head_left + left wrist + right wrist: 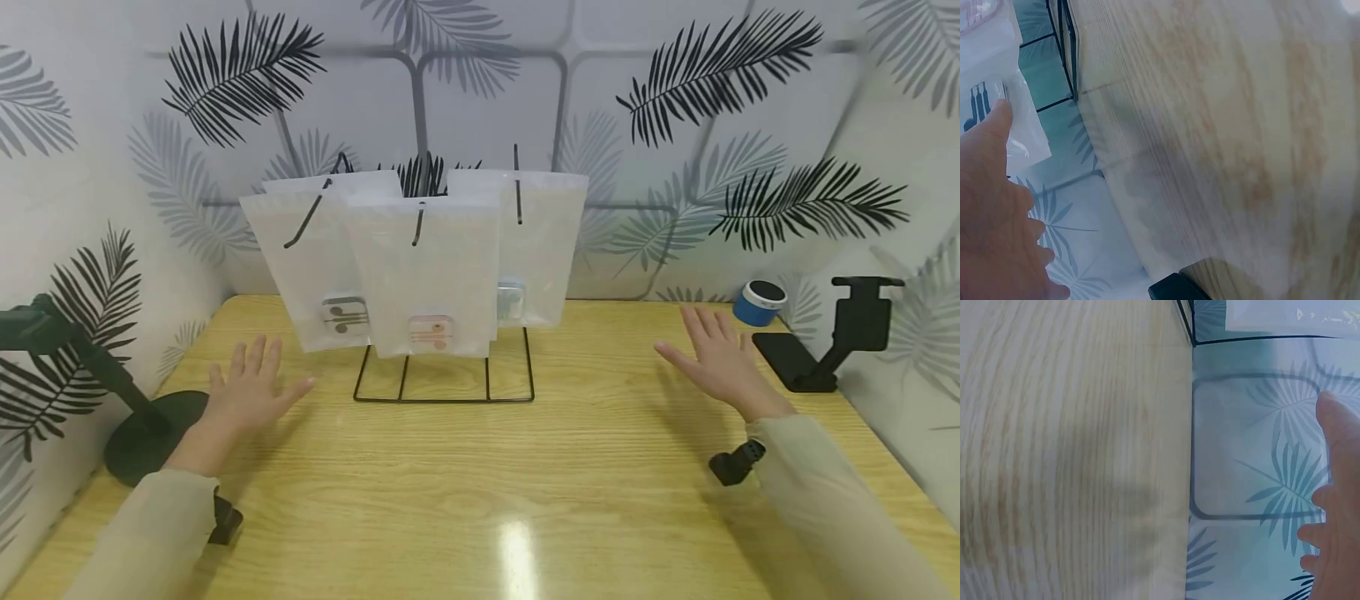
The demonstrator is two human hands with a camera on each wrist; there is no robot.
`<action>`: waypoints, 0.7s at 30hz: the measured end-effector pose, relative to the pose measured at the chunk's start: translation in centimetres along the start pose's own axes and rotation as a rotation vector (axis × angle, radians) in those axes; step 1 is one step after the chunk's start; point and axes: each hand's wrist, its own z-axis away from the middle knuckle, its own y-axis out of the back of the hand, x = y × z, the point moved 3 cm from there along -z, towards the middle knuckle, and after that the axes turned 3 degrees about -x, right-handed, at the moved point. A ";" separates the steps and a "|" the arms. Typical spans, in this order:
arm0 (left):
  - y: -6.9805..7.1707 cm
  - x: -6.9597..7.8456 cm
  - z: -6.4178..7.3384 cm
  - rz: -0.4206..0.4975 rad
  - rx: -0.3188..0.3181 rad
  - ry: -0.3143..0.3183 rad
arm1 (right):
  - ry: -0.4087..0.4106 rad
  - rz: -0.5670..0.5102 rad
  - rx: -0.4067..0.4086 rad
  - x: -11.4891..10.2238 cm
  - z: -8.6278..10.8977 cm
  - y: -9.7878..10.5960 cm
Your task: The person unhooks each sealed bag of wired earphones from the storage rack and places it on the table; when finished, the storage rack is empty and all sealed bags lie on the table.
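Note:
My left hand (251, 390) is held over the left side of the table with fingers spread and nothing in it. On the right, my right hand (720, 360) is likewise spread and holds nothing. Between them stands a black wire rack (444, 401) whose hooks carry white plastic pouches. The front pouch (423, 275) shows pink earphones (431, 333) in a small case. Behind it, the left pouch (303, 267) shows dark earphones (347, 317), and the right pouch (551, 250) a pale blue case (511, 300). In the left wrist view the thumb overlaps the dark-earphone pouch (1029, 125).
A dark green lamp (150, 433) stands at the left edge of the wooden table (420, 500). At the back right are a blue round speaker (759, 304) and a black phone stand (813, 371). Leaf-patterned wall covering (487, 100) closes off the back and sides.

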 end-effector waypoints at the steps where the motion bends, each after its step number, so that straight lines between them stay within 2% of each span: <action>1: -0.1 0.0 0.0 -0.002 0.000 -0.002 | 0.007 -0.003 0.006 -0.2 -0.1 0.0; 8: -0.5 0.6 0.0 0.008 -0.002 -0.022 | 0.056 -0.055 0.035 -1.4 -0.5 0.3; 14: -0.9 1.5 0.1 0.009 -0.002 -0.068 | 0.124 -0.222 0.025 -2.6 -1.2 0.6; 21: -1.5 2.8 0.0 -0.005 0.026 -0.158 | 0.129 -0.345 -0.001 -4.2 -2.1 0.7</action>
